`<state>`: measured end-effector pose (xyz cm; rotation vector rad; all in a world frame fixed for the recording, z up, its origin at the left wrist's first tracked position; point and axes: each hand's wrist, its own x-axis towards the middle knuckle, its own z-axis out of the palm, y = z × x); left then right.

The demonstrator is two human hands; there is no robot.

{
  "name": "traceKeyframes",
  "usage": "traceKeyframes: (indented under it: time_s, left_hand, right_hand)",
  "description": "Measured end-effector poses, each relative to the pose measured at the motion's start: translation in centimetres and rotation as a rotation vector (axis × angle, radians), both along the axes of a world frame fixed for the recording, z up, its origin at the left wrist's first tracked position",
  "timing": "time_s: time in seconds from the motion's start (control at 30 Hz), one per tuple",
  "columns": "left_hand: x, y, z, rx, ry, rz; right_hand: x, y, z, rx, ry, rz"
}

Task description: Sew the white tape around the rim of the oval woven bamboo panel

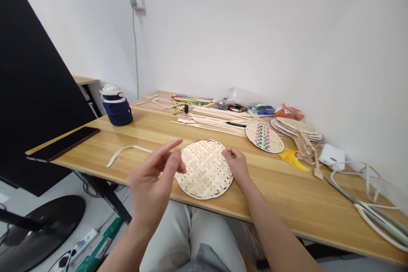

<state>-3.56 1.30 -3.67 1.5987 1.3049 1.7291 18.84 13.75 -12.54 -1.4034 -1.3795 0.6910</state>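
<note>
A round woven bamboo disc (204, 169) with a pale rim and dark dashes around its edge lies near the front edge of the table. My right hand (236, 162) pinches its right rim between thumb and fingers. My left hand (157, 174) is raised over the disc's left side, slightly blurred. Its index finger points out, while the thumb closes against the bent fingers; anything between them is too small to make out. A pale flat strip (127, 148) curves along the table and passes behind my left hand.
Thin bamboo strips (216, 120), thread spools (186, 109) and a colour-patterned woven disc (263, 137) lie farther back. Stacked discs (298, 127), a white box (332, 156) and large scissors (366, 210) are at right. A blue jug (117, 111) and black tablet (63, 143) are left.
</note>
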Motion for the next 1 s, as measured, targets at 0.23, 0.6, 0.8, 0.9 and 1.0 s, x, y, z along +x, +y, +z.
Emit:
traceKeyframes:
  time_s: [0.23,0.6,0.8,0.9,1.0]
  left_hand:
    - [-2.0,2.6,-1.7,-0.074,0.176,0.007]
    - [-2.2,0.8,-1.0,-0.26,0.066,-0.45]
    - [-0.8,-0.4,-1.7,-0.512,0.029,-0.641]
    - [-0.8,-1.0,-1.8,-0.612,-0.05,-0.658]
    - [-0.8,-1.3,-1.6,-0.648,-0.078,-0.663]
  right_hand:
    - [-0.5,-3.5,3.0,0.015,0.082,0.192]
    - [-0.2,-13.2,6.9,0.036,-0.132,0.581]
    - [-0.2,-14.7,7.3,0.055,-0.128,0.573]
    - [0.6,-15.0,7.5,0.124,-0.068,0.329]
    - [1.4,-14.7,8.0,0.152,0.076,0.036]
